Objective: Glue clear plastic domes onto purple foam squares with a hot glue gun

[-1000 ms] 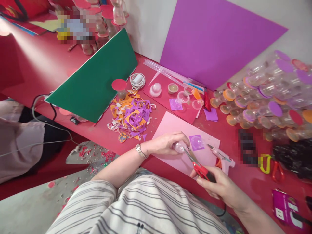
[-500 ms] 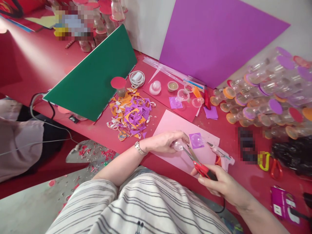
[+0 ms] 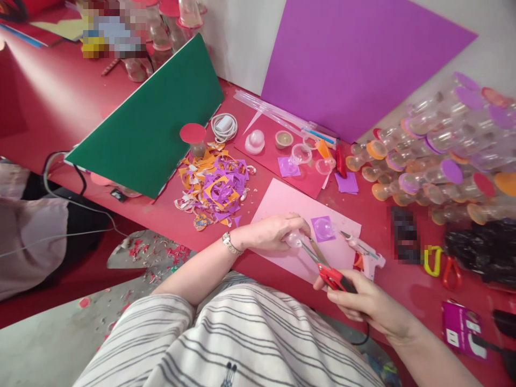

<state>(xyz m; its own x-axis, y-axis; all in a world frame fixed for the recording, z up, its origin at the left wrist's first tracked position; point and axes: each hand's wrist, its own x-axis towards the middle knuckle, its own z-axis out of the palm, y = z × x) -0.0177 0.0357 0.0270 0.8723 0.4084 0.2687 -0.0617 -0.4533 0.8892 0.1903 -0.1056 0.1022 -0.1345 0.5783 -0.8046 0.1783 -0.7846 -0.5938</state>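
My left hand point(image 3: 278, 232) is closed on a small clear plastic cup point(image 3: 294, 238) above the pink sheet point(image 3: 266, 207). Red-and-black scissors point(image 3: 332, 277) are gripped in my right hand point(image 3: 363, 298), their blades parted and their tips close to the cup. Beside my left hand, a clear dome point(image 3: 323, 228) rests on a purple paper square point(image 3: 316, 221). A white glue gun point(image 3: 368, 252) lies at the right edge of the pink sheet.
Paper scraps point(image 3: 221, 185) are heaped left of the sheet, near a green board point(image 3: 149, 118). Stacked clear cups with coloured discs point(image 3: 435, 156) stand at the right. Yellow-handled scissors point(image 3: 432, 262) lie below them. A person's clothed body point(image 3: 32, 236) shows at the left.
The whole view has shifted slightly. Both hands keep nearly the same pose, with the cup and scissors still held.
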